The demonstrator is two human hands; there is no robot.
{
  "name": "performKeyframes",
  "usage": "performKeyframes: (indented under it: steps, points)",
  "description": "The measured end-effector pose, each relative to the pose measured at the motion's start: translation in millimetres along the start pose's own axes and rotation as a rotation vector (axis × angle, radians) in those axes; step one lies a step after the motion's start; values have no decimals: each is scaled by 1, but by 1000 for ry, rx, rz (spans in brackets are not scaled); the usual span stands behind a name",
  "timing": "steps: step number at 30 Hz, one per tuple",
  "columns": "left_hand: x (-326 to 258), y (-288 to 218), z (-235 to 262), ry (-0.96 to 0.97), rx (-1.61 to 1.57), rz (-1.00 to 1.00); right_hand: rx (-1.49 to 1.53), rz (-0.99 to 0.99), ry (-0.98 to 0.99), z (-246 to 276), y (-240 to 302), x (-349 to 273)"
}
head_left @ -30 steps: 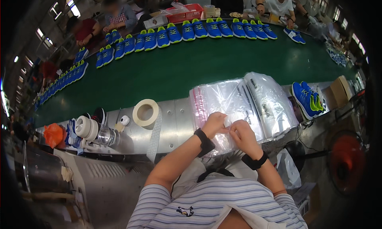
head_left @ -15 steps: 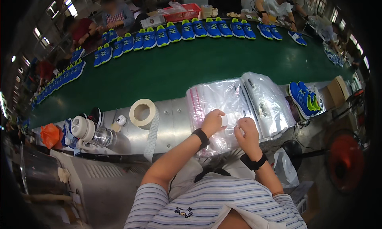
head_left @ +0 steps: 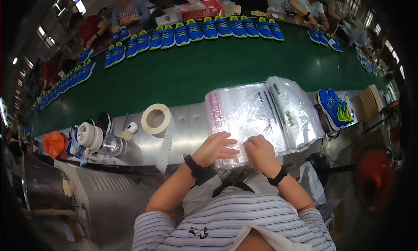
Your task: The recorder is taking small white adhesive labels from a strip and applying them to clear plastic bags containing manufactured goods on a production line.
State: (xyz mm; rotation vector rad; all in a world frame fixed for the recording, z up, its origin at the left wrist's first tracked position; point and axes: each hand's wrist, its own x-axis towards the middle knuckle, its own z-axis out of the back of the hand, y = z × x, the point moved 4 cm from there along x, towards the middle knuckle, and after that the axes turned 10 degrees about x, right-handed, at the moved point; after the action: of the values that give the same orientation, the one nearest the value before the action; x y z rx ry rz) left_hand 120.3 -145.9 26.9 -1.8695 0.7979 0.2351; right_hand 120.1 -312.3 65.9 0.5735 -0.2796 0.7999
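A stack of clear plastic bags (head_left: 244,113) with a pink stripe lies on the metal ledge in front of me. At its near left edge my left hand (head_left: 216,149) is open, its fingers stretched out toward the right. My right hand (head_left: 261,154) is over the near part of the same stack. Its fingers are curled together, and I cannot make out what, if anything, is between them. Folded over to the right of the stack is another clear plastic layer (head_left: 296,111) with dark print.
A roll of white label tape (head_left: 150,130) lies left, its strip hanging over the ledge. Beyond it stand a white-lidded bottle (head_left: 90,137) and an orange bag (head_left: 54,145). Blue shoes (head_left: 333,109) sit at right. More shoes (head_left: 193,31) line the green conveyor belt (head_left: 183,72), with people behind.
My left hand has drawn back toward me and leftward, its fingers spreading. My right hand has come slightly nearer. A small white piece between them is out of sight. Belt shoes have shifted right.
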Motion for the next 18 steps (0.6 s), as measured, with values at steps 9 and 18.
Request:
performKeyframes:
  steps: [9, 18]
  points:
    - [-31, 34, 11, -53, 177, -279, 1098, -799, -476, 43, -103, 14]
    - [-116, 57, 113, -991, 140, -513, 558, -916, -1003, 141, -212, -145]
